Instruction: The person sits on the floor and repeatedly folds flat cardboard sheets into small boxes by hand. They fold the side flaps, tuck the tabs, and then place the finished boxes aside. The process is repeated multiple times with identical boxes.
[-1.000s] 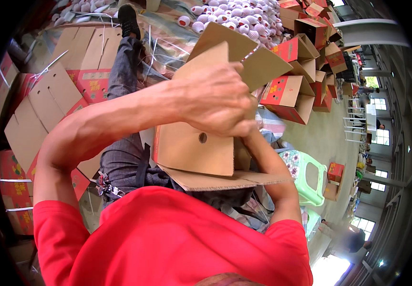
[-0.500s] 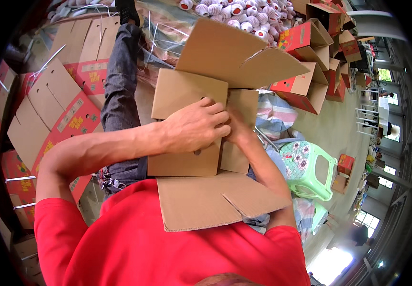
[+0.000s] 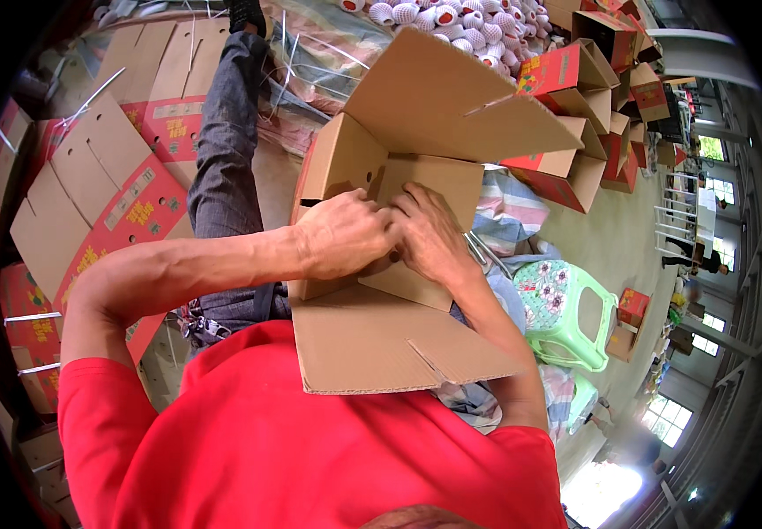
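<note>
A brown cardboard box (image 3: 429, 176) with its flaps spread stands in front of my body, tilted, its inside showing. One large flap (image 3: 451, 88) rises at the far side and another slit flap (image 3: 390, 348) lies toward my chest. My left hand (image 3: 346, 234), its fingers curled closed, grips the box at its left wall, beside a dark slot. Over the box's opening, my right hand (image 3: 431, 234) has bent fingers meeting those of my left. What lies between its fingertips is hidden.
Flat red-and-brown cartons (image 3: 90, 203) lie at the left. Netted fruit (image 3: 478, 26) is heaped at the far side, with open red boxes (image 3: 566, 70) to its right. A green stool (image 3: 566, 313) stands right of my arm. My leg (image 3: 227, 141) stretches out left of the box.
The left panel, earlier lying flat under my left hand, now stands as a wall and the inside shows. My right hand has come up out of the box, beside my left.
</note>
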